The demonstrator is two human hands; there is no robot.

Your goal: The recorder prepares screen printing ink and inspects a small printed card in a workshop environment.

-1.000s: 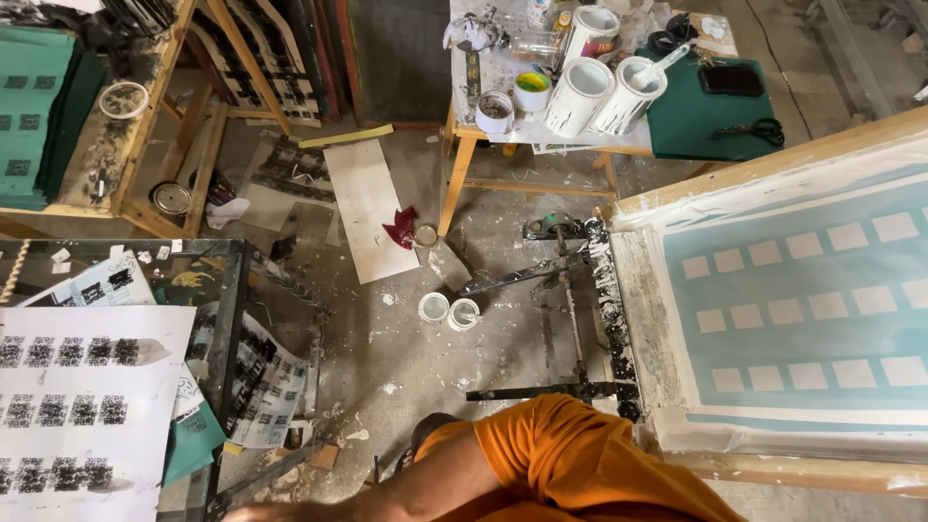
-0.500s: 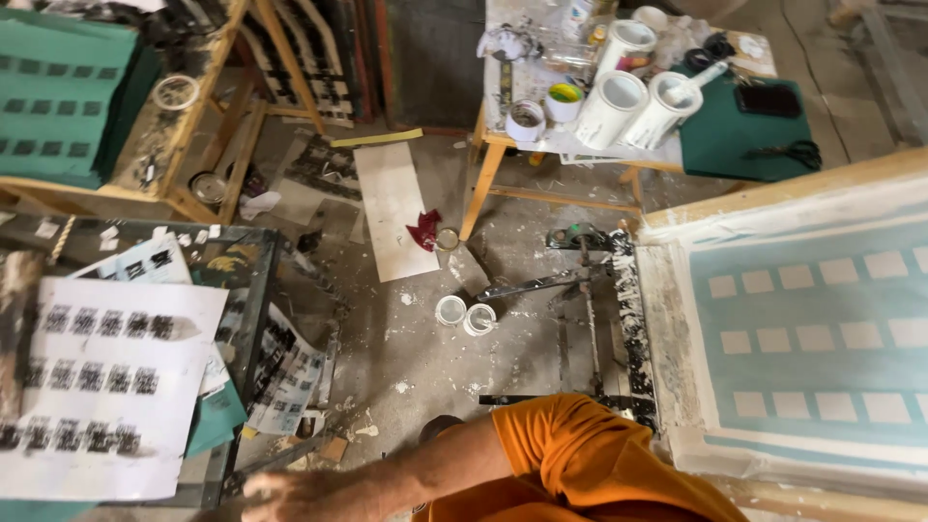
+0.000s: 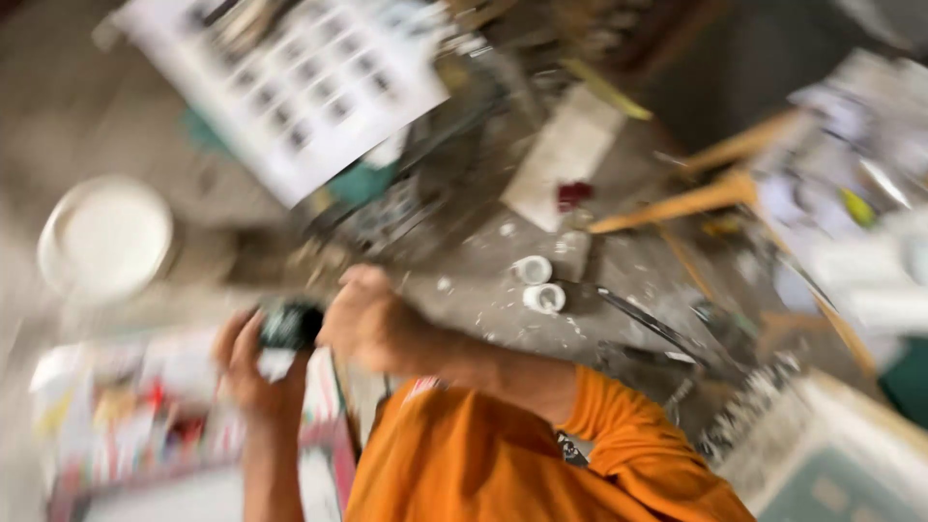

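The picture is heavily blurred by motion. My left hand (image 3: 249, 372) is closed around a small dark object (image 3: 290, 324) with a white bit under it, held low at centre left. My right hand (image 3: 372, 324) is curled right beside that object and touches or nearly touches it; the blur hides whether it grips. My right arm comes from an orange sleeve (image 3: 619, 435) at the bottom right.
A round white bucket (image 3: 106, 237) stands at left. A white printed sheet with dark squares (image 3: 290, 87) lies at the top. Two small white cups (image 3: 536, 285) sit on the spattered floor. Wooden table legs (image 3: 696, 198) and a printing frame (image 3: 841, 464) are at right.
The view has swung down and to the left and turned. Both hands have come into sight, with the left one now holding a small dark object.
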